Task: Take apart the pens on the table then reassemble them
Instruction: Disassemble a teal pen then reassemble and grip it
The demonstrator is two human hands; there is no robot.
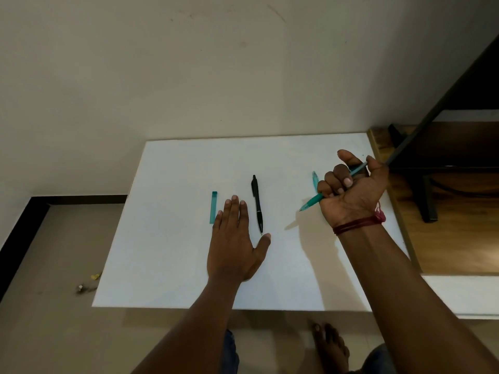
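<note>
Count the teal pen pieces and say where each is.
3. Flat teal piece: on the table, left of the left hand. Teal barrel: gripped in the right hand. Pale teal piece: just beyond that hand, partly hidden; others may be hidden.

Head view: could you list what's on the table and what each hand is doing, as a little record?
table: white
left hand: open, fingers straight
right hand: grips teal pen body, tip pointing left
black pen: looks whole, lying mid-table
teal piece: lying left of left hand
second teal piece: lying beside right hand
</note>
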